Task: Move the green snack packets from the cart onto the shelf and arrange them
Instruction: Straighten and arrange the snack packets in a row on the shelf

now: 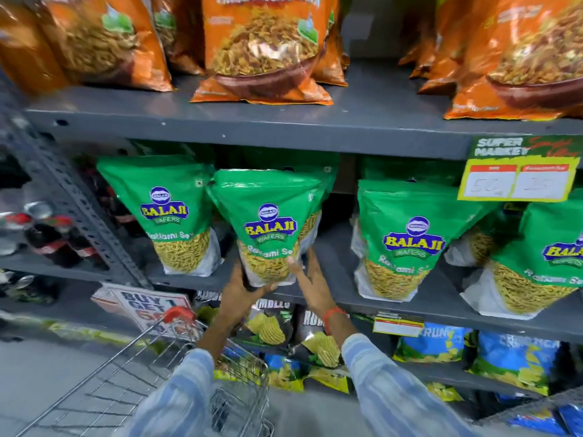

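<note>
A green snack packet [268,225] stands at the front edge of the middle shelf [394,302], tilted slightly left. My left hand [236,287] cups its bottom left corner. My right hand [310,279] presses its lower right side with the fingers spread. Another green packet sits right behind it. More green packets stand on the same shelf: one to the left [170,212], one to the right [407,238] and one at the far right [549,257]. The wire cart [132,373] is below my left arm; I see no green packets in it.
Orange snack bags [265,48] fill the shelf above. A yellow-and-green price tag [517,171] hangs from that shelf's edge. Dark and blue chip bags [435,342] fill the shelf below. Cola bottles [53,241] stand in the bay to the left, beyond a grey upright.
</note>
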Action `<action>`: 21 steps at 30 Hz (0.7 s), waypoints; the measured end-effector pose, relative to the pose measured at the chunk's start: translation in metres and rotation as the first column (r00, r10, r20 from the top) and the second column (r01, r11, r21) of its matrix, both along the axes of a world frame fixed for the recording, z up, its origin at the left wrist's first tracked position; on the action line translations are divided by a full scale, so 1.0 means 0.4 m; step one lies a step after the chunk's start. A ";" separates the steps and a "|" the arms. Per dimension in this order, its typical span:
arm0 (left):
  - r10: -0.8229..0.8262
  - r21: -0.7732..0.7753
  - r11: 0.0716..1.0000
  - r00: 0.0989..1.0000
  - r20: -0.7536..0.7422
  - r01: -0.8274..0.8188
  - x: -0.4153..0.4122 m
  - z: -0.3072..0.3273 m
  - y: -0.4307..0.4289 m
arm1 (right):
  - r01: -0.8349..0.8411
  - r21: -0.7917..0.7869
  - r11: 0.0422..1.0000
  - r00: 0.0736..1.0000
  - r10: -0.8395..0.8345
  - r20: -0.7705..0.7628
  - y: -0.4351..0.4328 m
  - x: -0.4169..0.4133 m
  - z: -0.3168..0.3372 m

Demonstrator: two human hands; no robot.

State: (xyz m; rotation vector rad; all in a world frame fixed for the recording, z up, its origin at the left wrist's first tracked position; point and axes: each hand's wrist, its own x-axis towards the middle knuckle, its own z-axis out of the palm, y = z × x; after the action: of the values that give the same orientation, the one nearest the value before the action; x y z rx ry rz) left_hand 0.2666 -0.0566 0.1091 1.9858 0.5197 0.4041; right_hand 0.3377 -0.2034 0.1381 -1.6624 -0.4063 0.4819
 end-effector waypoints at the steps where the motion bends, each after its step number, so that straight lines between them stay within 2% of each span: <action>1: -0.040 -0.005 0.999 0.998 -0.042 0.039 0.003 -0.009 0.021 | -0.024 0.006 1.000 1.000 0.024 -0.013 0.011 0.002 -0.002; 7: -0.154 -0.048 0.988 0.979 -0.130 0.149 0.021 -0.019 0.053 | 0.097 0.030 0.995 0.995 -0.097 0.005 0.009 -0.028 -0.030; 11: -0.155 0.002 0.988 0.976 -0.152 0.157 0.037 -0.012 0.051 | 0.080 0.015 0.997 0.997 -0.080 -0.016 -0.001 -0.023 -0.034; 15: -0.157 -0.014 0.988 0.977 -0.143 0.156 0.036 -0.022 0.052 | 0.040 0.035 0.999 0.999 -0.040 -0.027 0.003 -0.016 -0.029; 17: -0.173 -0.018 0.985 0.976 -0.132 0.172 0.034 -0.022 0.051 | 0.071 0.045 0.996 0.997 -0.070 -0.020 0.007 -0.020 -0.035; 21: -0.161 -0.008 0.987 0.979 -0.128 0.162 0.030 -0.008 0.048 | 0.232 0.105 0.967 0.972 -0.234 0.002 0.033 -0.050 -0.051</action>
State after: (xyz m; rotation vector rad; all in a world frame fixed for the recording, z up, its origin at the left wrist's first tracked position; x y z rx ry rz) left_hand 0.2785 -0.0374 0.1061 2.0483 0.4338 0.1771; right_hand 0.3176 -0.1902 0.1179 -1.5891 -0.2382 0.2690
